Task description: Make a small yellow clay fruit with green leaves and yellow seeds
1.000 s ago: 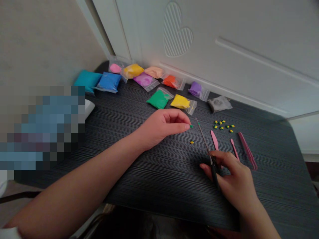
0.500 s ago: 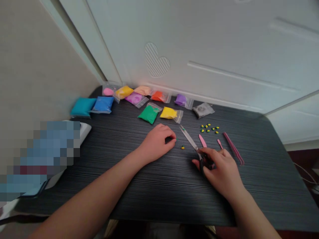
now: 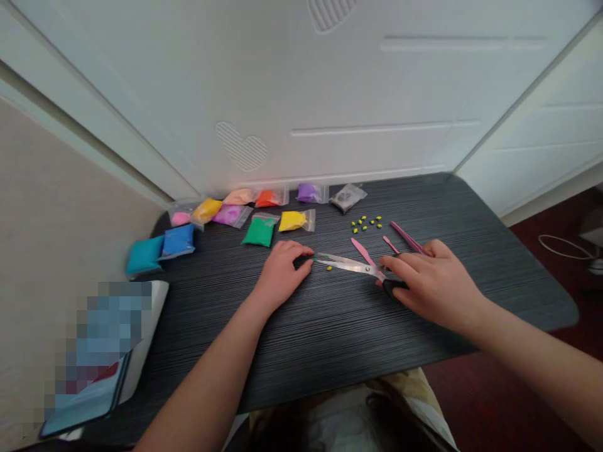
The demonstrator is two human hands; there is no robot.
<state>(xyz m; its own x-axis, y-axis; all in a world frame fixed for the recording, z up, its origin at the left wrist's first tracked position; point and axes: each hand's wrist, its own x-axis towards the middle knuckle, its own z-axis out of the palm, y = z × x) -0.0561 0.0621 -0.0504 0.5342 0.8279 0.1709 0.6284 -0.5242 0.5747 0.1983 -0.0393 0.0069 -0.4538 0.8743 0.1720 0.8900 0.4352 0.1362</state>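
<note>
My right hand [image 3: 436, 282] grips the black handles of a pair of scissors [image 3: 351, 265], whose blades are spread slightly and point left. Their tips reach the fingertips of my left hand [image 3: 284, 273]. Between that thumb and forefinger is a tiny bit of green clay [image 3: 313, 257], mostly hidden. Just below the blades lies a small yellow piece [image 3: 329, 268]. Beyond the scissors, several small yellow-and-green pieces [image 3: 364, 228] form a loose group. A pink clay knife [image 3: 362, 251] and a smaller pink tool [image 3: 391, 244] lie near my right hand, beside pink tweezers [image 3: 406, 236].
Bags of coloured clay line the back of the dark table [image 3: 292, 345], among them a green bag [image 3: 260, 230], a yellow bag [image 3: 294, 220] and a grey bag [image 3: 348, 198]. A device with a blurred screen [image 3: 101, 351] stands at the left. A white panel [image 3: 348, 150] rises behind.
The scissors have swung to point left, and their blades have parted and come up to my left fingertips. The camera view has also turned and shifted.
</note>
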